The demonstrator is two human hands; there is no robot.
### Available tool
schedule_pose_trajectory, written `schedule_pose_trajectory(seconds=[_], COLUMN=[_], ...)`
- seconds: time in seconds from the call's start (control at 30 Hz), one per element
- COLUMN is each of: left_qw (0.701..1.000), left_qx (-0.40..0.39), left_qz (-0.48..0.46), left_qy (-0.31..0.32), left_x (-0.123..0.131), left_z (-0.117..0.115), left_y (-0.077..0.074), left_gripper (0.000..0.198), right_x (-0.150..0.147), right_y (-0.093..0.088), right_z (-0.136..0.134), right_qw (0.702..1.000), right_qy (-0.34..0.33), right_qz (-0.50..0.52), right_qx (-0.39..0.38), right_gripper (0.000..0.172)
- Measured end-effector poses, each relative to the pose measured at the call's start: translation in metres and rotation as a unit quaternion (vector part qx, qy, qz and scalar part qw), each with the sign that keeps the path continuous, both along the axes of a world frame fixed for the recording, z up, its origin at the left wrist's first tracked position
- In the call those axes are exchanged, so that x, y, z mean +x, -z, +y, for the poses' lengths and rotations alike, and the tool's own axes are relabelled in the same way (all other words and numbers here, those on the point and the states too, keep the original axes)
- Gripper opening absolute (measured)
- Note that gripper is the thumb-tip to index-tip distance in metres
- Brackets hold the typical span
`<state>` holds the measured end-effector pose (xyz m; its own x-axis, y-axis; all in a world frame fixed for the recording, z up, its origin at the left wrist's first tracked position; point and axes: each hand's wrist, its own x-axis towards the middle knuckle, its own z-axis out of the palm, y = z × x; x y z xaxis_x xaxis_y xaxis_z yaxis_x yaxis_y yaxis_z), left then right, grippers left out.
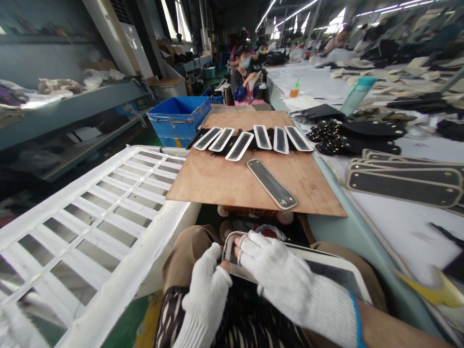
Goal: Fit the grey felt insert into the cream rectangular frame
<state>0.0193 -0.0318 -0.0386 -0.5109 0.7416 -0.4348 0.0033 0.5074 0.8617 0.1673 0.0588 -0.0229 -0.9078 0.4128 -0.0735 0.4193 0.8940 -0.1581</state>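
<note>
Both my hands wear white knit gloves with open fingertips and rest over my lap. My left hand [206, 285] pinches the near end of a long black strap piece with a pale border [326, 270]. My right hand [279, 275] lies on top of the same piece, fingers curled over its rounded end. On the plywood board [217, 183] ahead, one similar strap piece [271, 183] lies alone at an angle. Behind it, several more strap pieces [250, 140] are fanned out in a row.
A white slatted plastic crate [90, 227] stands at my left. A blue bin [179, 118] sits beyond it. The long white table [398, 227] at right carries stacked strap pieces [402, 186], black parts [362, 133] and a teal bottle [357, 94]. A seated person [244, 79] works farther back.
</note>
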Motion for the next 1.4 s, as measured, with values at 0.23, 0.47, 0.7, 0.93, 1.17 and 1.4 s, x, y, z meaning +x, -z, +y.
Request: schedule_pose_trajectory(seconds=[0.23,0.47,0.7,0.93,1.17,1.4], left_qw=[0.999,0.971,0.986,0.989,0.994,0.991], left_qx=[0.022,0.040,-0.002,-0.020,-0.026,0.004], left_qz=[-0.048,-0.229,-0.166,-0.144,-0.110,-0.132], left_qy=[-0.002,-0.052,0.014,0.017,0.012,0.025], left_x=[-0.001,0.011,0.007,0.003,-0.005,-0.015], left_z=[0.012,0.027,0.032,0.034,0.030,0.019], left_y=[0.003,0.019,0.034,0.050,0.058,0.059], left_gripper=[0.032,0.041,0.034,0.023,0.017,0.041], right_x=[0.004,0.006,0.008,0.007,0.001,-0.006], right_y=[0.036,0.036,0.027,0.026,0.048,0.007], right_z=[-0.005,-0.010,-0.011,-0.010,-0.010,0.000], right_qw=[0.984,0.986,0.994,0.993,0.991,0.999], right_qy=[0.033,0.062,0.065,0.076,0.081,0.042], right_qz=[0.111,0.110,0.065,0.081,0.065,-0.020], right_qx=[0.138,0.106,0.055,0.051,0.086,0.007], right_gripper=[0.023,0.025,0.032,0.032,0.031,0.035])
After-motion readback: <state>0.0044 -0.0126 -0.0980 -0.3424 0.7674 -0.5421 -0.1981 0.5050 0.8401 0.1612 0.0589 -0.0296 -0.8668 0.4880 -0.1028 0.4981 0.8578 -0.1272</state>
